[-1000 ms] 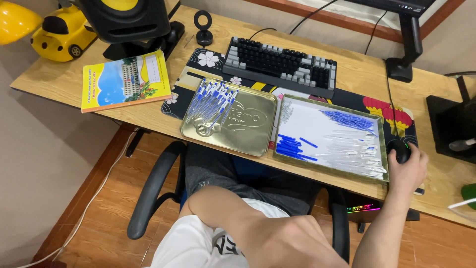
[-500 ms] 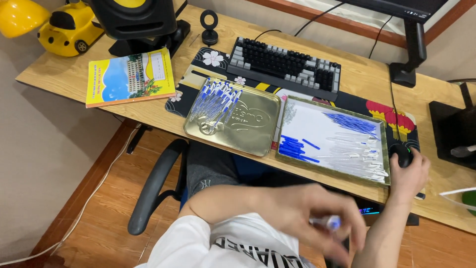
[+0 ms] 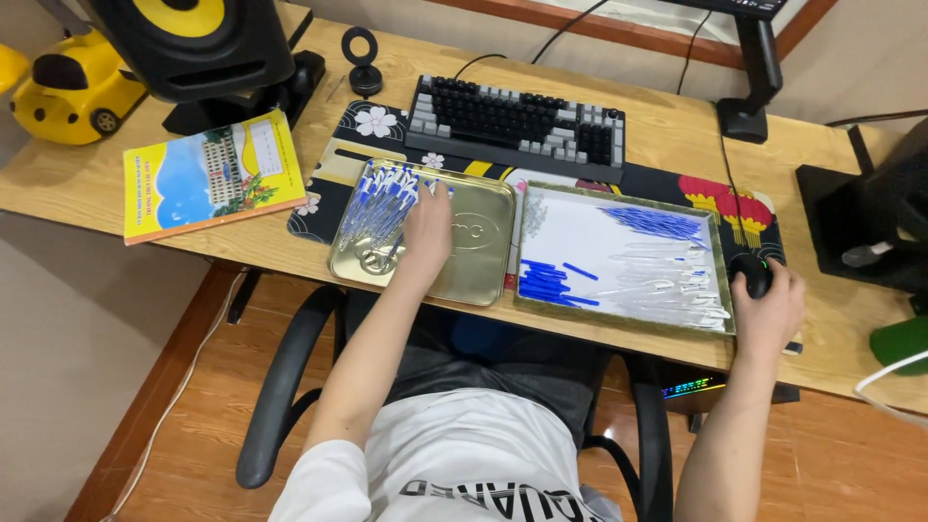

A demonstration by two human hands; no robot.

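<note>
Broadly, the wooden desk (image 3: 677, 135) carries everything, with a patterned desk mat (image 3: 667, 184) under a dark mechanical keyboard (image 3: 517, 121) and two shallow tins set side by side at the near edge.

The larger one, a rectangular tin tray lined with white paper (image 3: 580, 232), sits on the right. It holds a loose group of blue pen caps (image 3: 543, 282) at its lower left, a fan of thin blue refills (image 3: 657, 222) at the upper right, and clear pen barrels (image 3: 667, 285) spread along the lower right. These parts lie separate, so by the look of it a fair share of the pens is not yet put together.

The smaller gold tin lid (image 3: 474, 242) on the left holds a heap of assembled blue-and-clear pens (image 3: 377, 208) across its left half; its right half is bare metal. That heap reads as the finished portion, roughly comparable to what remains loose.

The left hand (image 3: 427, 230) lies over the gold tin with its fingers at the edge of the pen heap, touching the pens; whether its grip closes on one I cannot tell. The right hand (image 3: 768, 304) rests clasped over a black computer mouse (image 3: 751, 273) just beside the tray's right corner.
</note>
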